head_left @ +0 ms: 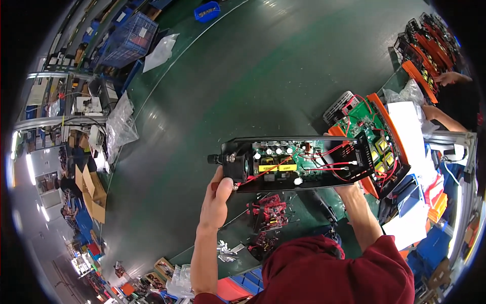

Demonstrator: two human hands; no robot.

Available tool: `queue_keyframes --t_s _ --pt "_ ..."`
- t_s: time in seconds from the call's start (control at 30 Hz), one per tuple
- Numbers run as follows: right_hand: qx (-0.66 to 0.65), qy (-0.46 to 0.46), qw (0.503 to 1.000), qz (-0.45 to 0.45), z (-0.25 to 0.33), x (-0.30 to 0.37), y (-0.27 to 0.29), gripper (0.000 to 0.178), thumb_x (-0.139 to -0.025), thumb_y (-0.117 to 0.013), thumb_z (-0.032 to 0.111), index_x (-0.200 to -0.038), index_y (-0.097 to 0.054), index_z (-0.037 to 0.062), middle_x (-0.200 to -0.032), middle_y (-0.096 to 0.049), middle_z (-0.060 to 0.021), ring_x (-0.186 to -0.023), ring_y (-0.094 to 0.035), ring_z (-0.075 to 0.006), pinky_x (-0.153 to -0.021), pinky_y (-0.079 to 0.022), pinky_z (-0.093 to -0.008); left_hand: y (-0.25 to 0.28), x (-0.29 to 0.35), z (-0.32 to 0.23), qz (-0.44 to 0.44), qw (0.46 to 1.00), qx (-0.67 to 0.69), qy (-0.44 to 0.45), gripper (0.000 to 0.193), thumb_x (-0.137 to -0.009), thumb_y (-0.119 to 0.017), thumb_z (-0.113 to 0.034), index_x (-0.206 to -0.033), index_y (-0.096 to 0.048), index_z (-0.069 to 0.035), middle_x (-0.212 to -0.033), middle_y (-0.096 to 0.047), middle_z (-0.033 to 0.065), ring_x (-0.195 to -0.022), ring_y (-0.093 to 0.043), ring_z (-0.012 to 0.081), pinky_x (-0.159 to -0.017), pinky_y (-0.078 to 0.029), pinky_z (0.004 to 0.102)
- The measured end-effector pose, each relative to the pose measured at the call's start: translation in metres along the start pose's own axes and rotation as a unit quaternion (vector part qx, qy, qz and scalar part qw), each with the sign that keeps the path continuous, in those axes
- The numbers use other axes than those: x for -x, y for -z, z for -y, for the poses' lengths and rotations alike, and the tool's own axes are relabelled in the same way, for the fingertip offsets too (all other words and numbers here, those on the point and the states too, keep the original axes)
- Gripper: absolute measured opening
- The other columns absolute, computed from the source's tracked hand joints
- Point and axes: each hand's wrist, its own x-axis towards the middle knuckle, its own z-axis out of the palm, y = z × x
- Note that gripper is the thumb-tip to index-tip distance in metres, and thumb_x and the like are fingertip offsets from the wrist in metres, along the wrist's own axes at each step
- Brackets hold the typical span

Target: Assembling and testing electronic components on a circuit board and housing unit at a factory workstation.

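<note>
Over the green surface I hold a long black open housing. Inside lies a green circuit board with yellow-wrapped transformers, white-topped cylindrical parts and red wires. My left hand grips the left end, its thumb beside the terminals and a black knob. At the right end my right hand grips the near edge from below; its fingers are mostly hidden by the housing. Just behind that end, a second unit with orange side panels and a green board stands partly covered.
Red-wired parts lie below the housing, near me. Several orange-and-black units stand at the far right, where another person's hands are. A blue bin sits at the back. Plastic bags and a cardboard box are left.
</note>
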Motion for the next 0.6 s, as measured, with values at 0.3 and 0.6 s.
queue_keyframes --t_s 0.3,0.6 --pt "0.209 0.030 0.977 0.008 0.007 -0.046 -0.089 0.053 -0.086 -0.070 -0.001 -0.136 -0.054 0.0024 -0.107 -0.065 -0.0007 -0.097 -0.061 -0.0090 -0.086 -0.053 -0.0273 0.057 -0.037 0.071 -0.057 0.998 -0.024 0.015 0.056 -0.103 -0.039 -0.050 -0.135 -0.047 -0.005 -0.129 -0.047 0.0033 -0.121 -0.042 0.0150 -0.110 -0.032 0.0385" --pt "0.058 -0.076 0.994 0.058 -0.034 -0.137 -0.115 0.059 -0.101 -0.045 0.053 -0.133 -0.060 0.0056 -0.120 -0.065 -0.0040 -0.109 -0.062 -0.0165 -0.095 -0.050 -0.0354 0.081 -0.138 0.076 0.028 0.966 0.254 -0.048 0.048 -0.099 -0.048 -0.039 -0.123 -0.061 0.000 -0.117 -0.068 0.0146 -0.105 -0.067 0.0306 -0.094 -0.055 0.0468"
